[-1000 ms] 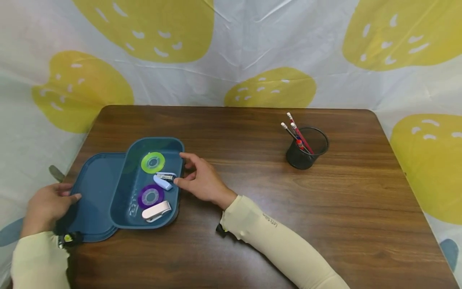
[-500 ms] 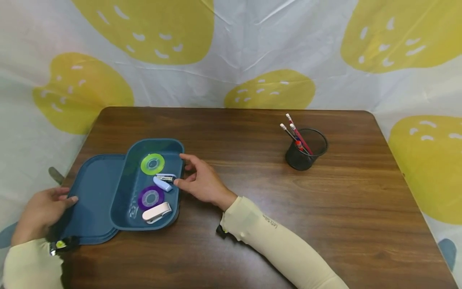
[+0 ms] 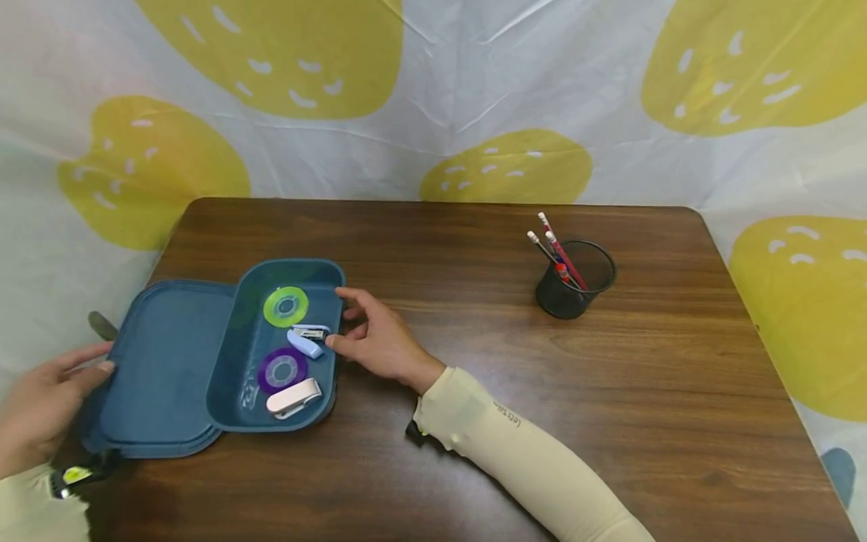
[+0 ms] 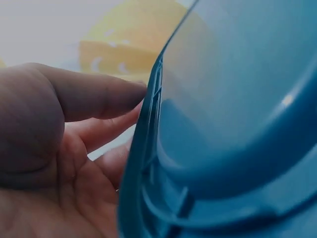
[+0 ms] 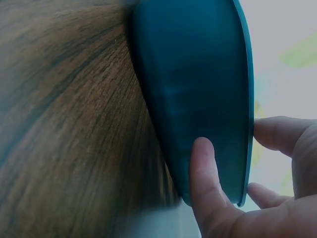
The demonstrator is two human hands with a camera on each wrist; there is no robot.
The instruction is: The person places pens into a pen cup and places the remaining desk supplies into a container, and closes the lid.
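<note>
A blue plastic box (image 3: 233, 361) sits at the left of the table, holding a green tape roll (image 3: 276, 307), a light blue stapler (image 3: 306, 345), a purple tape roll (image 3: 266, 375) and a white stapler-like item (image 3: 293, 397). My right hand (image 3: 384, 339) grips the box's right side, thumb and a finger at the rim, another finger against the outer wall (image 5: 198, 89). A matching blue lid (image 3: 165, 361) shows left of the box, which overlaps its right part in the head view. My left hand (image 3: 41, 403) pinches the lid's left edge, with the thumb (image 4: 104, 94) visible in the left wrist view.
A black mesh cup (image 3: 565, 301) with several pencils (image 3: 567, 260) stands at the back right of the wooden table (image 3: 576, 399). A white curtain with yellow shapes (image 3: 508, 169) hangs behind the table.
My left hand has moved left, and the lid's left edge now reaches further left, showing more of the lid beside the box. My right hand and the box stay in place.
</note>
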